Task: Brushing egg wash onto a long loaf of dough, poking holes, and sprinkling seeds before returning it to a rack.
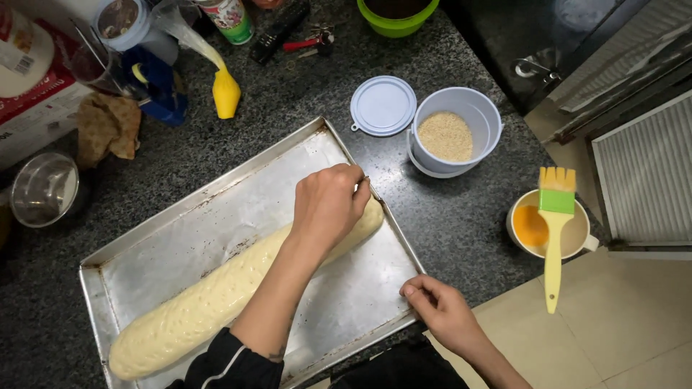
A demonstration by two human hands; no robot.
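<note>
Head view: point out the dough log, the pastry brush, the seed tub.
dough log [194,310], head view, on its bare middle stretch on the tray.
pastry brush [553,252], head view, on the yellow handle.
seed tub [484,115], head view, on the inner wall above the seeds.

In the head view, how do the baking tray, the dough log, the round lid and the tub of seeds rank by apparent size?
Largest to smallest:
1. baking tray
2. dough log
3. tub of seeds and round lid: nearly alike, so I leave them unranked.
</note>
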